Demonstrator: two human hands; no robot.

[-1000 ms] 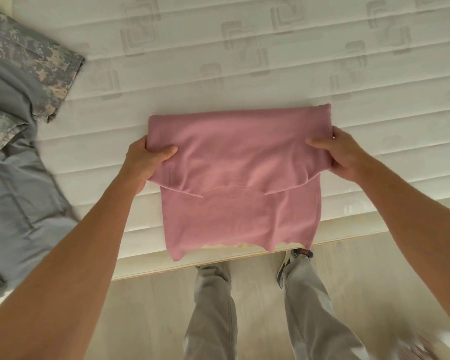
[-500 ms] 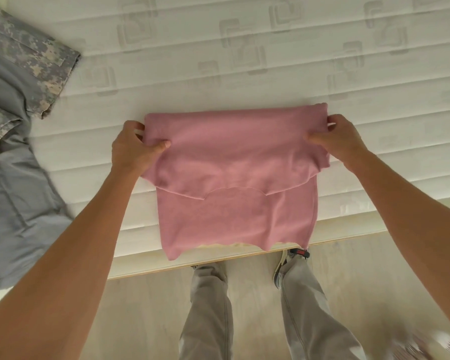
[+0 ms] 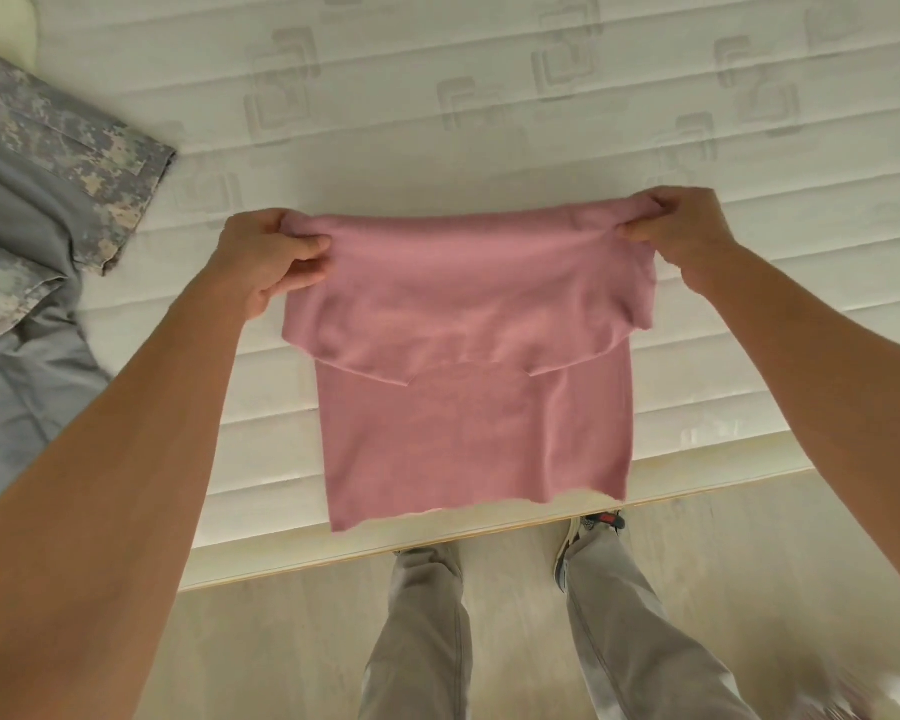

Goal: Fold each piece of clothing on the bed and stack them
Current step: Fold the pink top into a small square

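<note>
The pink garment [image 3: 468, 366] is held up over the near edge of the bed [image 3: 489, 163], pinched at its two upper corners. The left hand [image 3: 266, 262] grips the corner at nine o'clock, thumb on top and fingers [image 3: 310, 246] curled round the bunched cloth; the right hand [image 3: 681, 231] pinches the corner at three o'clock in the same way. An upper flap is draped forward over the lower panel, whose ragged hem hangs at six o'clock, just past the mattress edge.

The step in hand is judged to be a crosswise fold. It would be done well if both corners were kept level and the top edge taut, so that the hanging layers settle straight before the piece is lowered. The hem should be laid down first and the held edge brought over it, with the side edges matched. A crooked flap would be better smoothed flat before the grip is released.

At ten o'clock a camouflage and grey garment [image 3: 37, 210] is lying on the bed, cut off by the frame's left edge; whether it is folded cannot be told. The pink garment's back layers and its kind are hidden. A pale object at eleven o'clock is too cropped to identify.
</note>
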